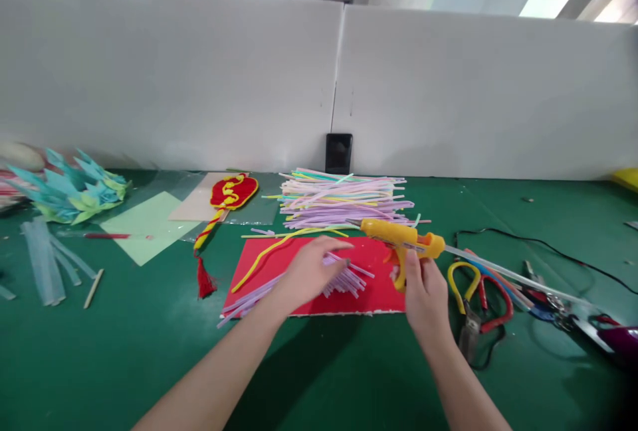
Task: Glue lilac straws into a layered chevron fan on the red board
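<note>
My left hand [319,261] is curved over a bundle of thin purple straws [349,279] above a red board [383,285]. Straw ends stick out on both sides of the hand, and its lower fingers are partly hidden. Held in my right hand [426,291] is a yellow hot glue gun [399,235], its nozzle pointing left over the board's back edge. A long clear glue stick [503,270] trails from the gun's rear. A yellow pipe cleaner [269,255] lies bent on the board's left part.
Behind the board lies a pile of pastel straws [343,198], with a black phone [339,152] leaning on the white partition. A red tasselled fan [233,192], green paper [149,222] and teal paper craft [74,185] lie left. Pliers [471,331] and a black cable [543,240] lie right.
</note>
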`<action>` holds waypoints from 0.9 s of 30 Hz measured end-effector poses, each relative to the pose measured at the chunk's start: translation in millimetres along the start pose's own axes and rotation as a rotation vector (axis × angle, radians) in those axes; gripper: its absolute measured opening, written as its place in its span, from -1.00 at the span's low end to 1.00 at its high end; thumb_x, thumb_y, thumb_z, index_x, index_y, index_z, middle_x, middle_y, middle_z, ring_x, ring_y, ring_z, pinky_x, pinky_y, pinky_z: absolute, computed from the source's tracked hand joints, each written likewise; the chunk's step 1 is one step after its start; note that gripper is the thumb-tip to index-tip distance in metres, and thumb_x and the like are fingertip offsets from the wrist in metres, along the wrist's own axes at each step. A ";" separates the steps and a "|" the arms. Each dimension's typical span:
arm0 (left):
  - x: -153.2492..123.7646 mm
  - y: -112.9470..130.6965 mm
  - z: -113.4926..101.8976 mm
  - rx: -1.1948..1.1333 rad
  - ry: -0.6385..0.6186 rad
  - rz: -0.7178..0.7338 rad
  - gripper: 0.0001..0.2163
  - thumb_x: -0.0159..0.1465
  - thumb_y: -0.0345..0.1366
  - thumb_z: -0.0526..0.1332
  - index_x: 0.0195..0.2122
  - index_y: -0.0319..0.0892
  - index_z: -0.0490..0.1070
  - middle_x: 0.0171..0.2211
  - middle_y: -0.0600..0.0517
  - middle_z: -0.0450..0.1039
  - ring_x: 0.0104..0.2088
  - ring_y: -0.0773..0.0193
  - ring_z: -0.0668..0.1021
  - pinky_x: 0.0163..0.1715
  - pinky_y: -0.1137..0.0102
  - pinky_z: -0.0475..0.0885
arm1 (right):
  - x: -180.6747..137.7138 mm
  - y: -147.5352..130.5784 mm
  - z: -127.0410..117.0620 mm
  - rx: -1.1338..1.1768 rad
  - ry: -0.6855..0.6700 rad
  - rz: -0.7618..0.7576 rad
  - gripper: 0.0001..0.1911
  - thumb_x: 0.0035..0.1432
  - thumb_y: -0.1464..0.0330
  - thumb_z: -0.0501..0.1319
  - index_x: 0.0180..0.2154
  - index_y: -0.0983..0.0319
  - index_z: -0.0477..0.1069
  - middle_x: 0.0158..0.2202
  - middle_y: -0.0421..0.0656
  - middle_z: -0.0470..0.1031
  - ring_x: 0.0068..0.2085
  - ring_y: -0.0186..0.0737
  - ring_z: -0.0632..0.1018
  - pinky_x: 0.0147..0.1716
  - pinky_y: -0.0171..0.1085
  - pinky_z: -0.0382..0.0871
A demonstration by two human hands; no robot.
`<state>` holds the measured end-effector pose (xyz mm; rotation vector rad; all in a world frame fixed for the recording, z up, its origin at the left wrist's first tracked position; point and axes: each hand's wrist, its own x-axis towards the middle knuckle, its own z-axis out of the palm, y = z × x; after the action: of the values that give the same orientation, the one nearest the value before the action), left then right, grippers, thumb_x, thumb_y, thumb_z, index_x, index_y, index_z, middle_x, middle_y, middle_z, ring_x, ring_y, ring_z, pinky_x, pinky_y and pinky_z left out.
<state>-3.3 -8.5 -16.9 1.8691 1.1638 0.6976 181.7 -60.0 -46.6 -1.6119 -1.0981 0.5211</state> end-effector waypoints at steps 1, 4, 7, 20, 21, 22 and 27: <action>3.7 -7.6 -5.7 0.089 0.072 -0.032 -0.77 0.19 -0.34 0.16 -0.12 -0.10 0.46 -0.07 -0.01 0.46 -0.04 0.16 0.47 0.02 0.29 0.31 | 1.3 3.8 -2.2 -0.057 0.013 -0.029 -0.50 0.12 -0.08 0.00 -0.54 0.21 0.26 -0.61 -0.20 0.36 -0.57 -0.29 0.36 -0.56 -0.32 0.21; 13.2 -31.5 -15.4 0.262 0.154 -0.172 -0.76 0.14 -0.34 0.21 -0.15 -0.20 0.44 -0.16 -0.07 0.47 -0.16 0.16 0.50 -0.10 0.32 0.37 | 5.0 10.6 -6.1 -0.159 -0.011 -0.059 -0.51 0.12 -0.06 0.01 -0.53 0.21 0.27 -0.61 -0.19 0.37 -0.57 -0.29 0.35 -0.56 -0.32 0.19; 18.1 -47.9 -14.0 0.344 0.086 -0.248 -0.73 0.09 -0.28 0.25 -0.16 -0.19 0.42 -0.20 -0.06 0.47 -0.21 0.16 0.50 -0.20 0.35 0.37 | 7.2 12.1 -5.1 -0.198 -0.037 -0.001 -0.50 0.13 -0.07 -0.03 -0.55 0.20 0.25 -0.64 -0.20 0.36 -0.60 -0.28 0.34 -0.58 -0.32 0.16; 16.9 -52.5 -15.3 0.286 0.008 -0.177 -0.91 -0.01 -0.29 0.27 -0.46 -0.13 0.43 -0.33 -0.02 0.49 -0.27 0.13 0.48 -0.32 0.34 0.29 | 8.9 6.5 3.7 -0.352 -0.037 0.024 -0.59 -0.12 0.03 0.23 -0.37 0.22 0.33 -0.55 -0.21 0.42 -0.54 -0.22 0.44 -0.53 -0.28 0.26; 16.1 -52.2 -15.8 0.271 0.011 -0.186 -0.91 -0.02 -0.29 0.27 -0.46 -0.12 0.41 -0.33 -0.02 0.48 -0.28 0.13 0.48 -0.33 0.34 0.29 | 8.7 6.1 3.8 -0.346 -0.028 0.027 -0.59 -0.11 0.04 0.23 -0.35 0.23 0.33 -0.54 -0.20 0.42 -0.53 -0.21 0.45 -0.53 -0.27 0.27; 15.3 -51.5 -16.3 0.252 0.008 -0.202 -0.90 -0.02 -0.30 0.27 -0.46 -0.12 0.40 -0.35 -0.01 0.48 -0.30 0.14 0.48 -0.35 0.34 0.29 | 8.6 5.7 3.7 -0.336 -0.020 0.027 -0.60 -0.10 0.05 0.22 -0.34 0.22 0.32 -0.53 -0.20 0.43 -0.53 -0.20 0.45 -0.52 -0.27 0.27; 12.7 -50.1 -19.1 0.089 -0.083 -0.304 -0.84 0.00 -0.32 0.23 -0.36 -0.12 0.32 -0.38 0.04 0.49 -0.34 0.20 0.52 -0.38 0.38 0.32 | 9.5 6.0 0.6 -0.267 0.054 0.079 -0.59 -0.05 0.05 0.19 -0.28 0.22 0.30 -0.46 -0.15 0.46 -0.49 -0.20 0.46 -0.50 -0.27 0.29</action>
<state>-35.9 22.0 -49.3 1.7243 1.4047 0.4008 188.1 -51.6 -50.5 -1.8967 -1.1023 0.3925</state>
